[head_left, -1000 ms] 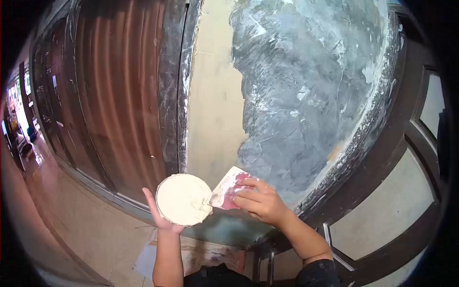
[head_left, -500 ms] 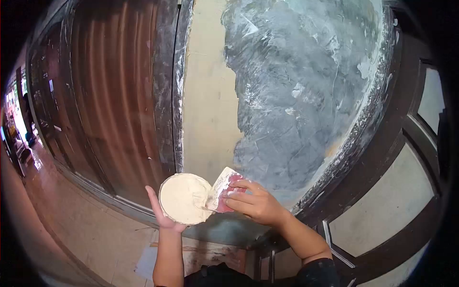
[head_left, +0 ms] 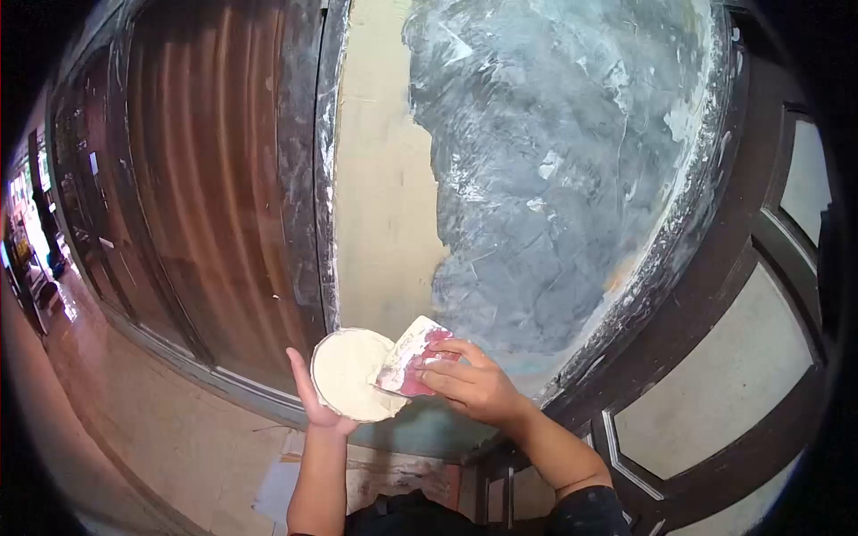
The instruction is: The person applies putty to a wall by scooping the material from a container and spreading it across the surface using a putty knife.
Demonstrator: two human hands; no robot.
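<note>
My left hand holds a round tub of cream putty from below, its thumb standing up along the left side. In my right hand is a red putty spreader, gripped between thumb and fingers and smeared with pale putty. The spreader's left edge lies over the right part of the tub, against the putty. Beyond both hands rises a wall panel, grey and blotchy, with a smooth cream putty strip down its left side. The fingers under the tub are mostly hidden.
A dark-framed glass door with a brown curtain stands to the left. On the right is a dark panelled door. Pale sheets lie on the tiled floor at lower left.
The tub has shifted slightly right in my left hand's hold. The spreader now reaches further over the tub's right side, and the putty surface looks smoother than before.
</note>
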